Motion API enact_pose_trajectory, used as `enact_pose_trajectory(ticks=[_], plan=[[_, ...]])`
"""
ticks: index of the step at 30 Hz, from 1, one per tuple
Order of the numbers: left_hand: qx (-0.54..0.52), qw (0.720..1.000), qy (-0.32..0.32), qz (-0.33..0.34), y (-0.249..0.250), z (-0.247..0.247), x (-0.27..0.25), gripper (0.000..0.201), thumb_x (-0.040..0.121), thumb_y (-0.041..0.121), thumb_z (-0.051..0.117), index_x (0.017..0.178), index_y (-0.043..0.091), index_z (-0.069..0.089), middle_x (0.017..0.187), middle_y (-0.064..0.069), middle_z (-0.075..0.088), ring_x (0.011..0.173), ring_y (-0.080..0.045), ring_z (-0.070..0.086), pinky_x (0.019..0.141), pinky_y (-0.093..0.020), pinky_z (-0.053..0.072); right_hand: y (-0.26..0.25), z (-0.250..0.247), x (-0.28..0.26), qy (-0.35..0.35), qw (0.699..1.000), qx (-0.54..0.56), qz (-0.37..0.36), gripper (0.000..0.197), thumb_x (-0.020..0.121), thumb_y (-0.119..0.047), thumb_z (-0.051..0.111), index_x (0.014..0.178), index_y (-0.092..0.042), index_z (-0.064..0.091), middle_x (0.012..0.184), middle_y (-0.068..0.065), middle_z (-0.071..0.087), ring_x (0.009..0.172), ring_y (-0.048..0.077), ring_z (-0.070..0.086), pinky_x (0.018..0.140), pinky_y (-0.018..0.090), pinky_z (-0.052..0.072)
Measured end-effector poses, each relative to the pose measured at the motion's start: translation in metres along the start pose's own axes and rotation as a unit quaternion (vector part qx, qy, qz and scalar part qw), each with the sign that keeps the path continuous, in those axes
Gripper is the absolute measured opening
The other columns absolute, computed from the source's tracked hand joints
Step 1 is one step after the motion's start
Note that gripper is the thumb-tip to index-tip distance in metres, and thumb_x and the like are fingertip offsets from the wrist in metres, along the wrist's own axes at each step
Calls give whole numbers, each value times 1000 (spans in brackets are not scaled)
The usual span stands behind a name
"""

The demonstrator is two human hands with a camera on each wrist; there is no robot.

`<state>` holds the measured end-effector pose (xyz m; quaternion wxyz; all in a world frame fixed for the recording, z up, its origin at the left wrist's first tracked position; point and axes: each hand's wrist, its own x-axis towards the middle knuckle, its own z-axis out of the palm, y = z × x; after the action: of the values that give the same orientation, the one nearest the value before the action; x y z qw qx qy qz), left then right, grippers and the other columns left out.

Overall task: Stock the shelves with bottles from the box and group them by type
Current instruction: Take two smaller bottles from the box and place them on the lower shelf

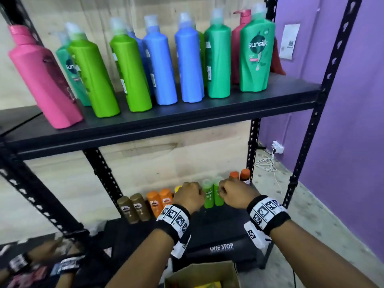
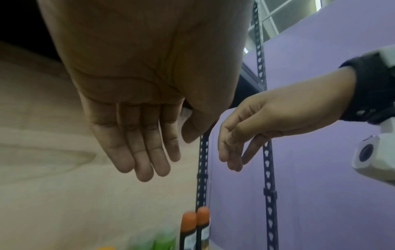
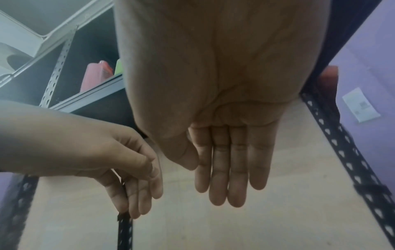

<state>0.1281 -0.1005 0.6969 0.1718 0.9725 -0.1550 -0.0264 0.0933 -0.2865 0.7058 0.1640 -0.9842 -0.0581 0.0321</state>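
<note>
Here, left hand (image 1: 188, 195) is held slack, nothing gripped | right hand (image 1: 235, 194) likewise | small green bottles (image 1: 213, 194) are seen between them.

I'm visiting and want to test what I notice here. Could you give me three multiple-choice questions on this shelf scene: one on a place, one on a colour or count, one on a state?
1. Where do the small green bottles stand?
A. upper shelf
B. lower shelf
C. in the box

2. What colour is the big bottle at the left end of the upper shelf?
A. pink
B. blue
C. yellow

3. How are the left hand and right hand?
A. each grips a bottle
B. both are fists
C. both open, holding nothing

Answers: 1 B, they stand on the lower shelf between the hands. 2 A, the pink bottle stands there. 3 C, the wrist views show straight, empty fingers.
</note>
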Motion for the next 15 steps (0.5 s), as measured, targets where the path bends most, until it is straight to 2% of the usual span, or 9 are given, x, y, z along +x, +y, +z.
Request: enact_pose_trajectory(ticks=[3,5,8,15], plan=[[8,999,-42,-32,-22,26,-14,37,99,33,45,111,4,65,116,-21,66,109,-40,63,89,-41,53,-6,32,-4,-62,998,16,8,22,92,-25,47,83,-13,63,88,9,65,84,30,63,75,43,54],[21,997,-57,-52,-34,44,-24,40,99,34,45,114,3,66,120,-22,66,111,-41,63,92,-43,53,-8,54,-9,-90,996,23,6,24,92,-26,50,81,-10,65,86,11,65,80,30,62,74,43,55],[17,993,-83,-79,-48,66,-40,40,99,32,45,110,2,68,118,-21,67,108,-40,65,90,-44,55,-10,84,-18,-126,991,35,2,19,94,-26,53,83,-14,64,93,8,66,84,27,62,74,37,52],[-14,972,-161,-172,-73,116,-77,36,97,35,47,105,5,67,115,-18,67,105,-39,65,87,-43,57,-2,146,-41,-209,976,54,24,20,95,-25,51,93,-15,69,107,10,67,96,28,63,81,34,53]])
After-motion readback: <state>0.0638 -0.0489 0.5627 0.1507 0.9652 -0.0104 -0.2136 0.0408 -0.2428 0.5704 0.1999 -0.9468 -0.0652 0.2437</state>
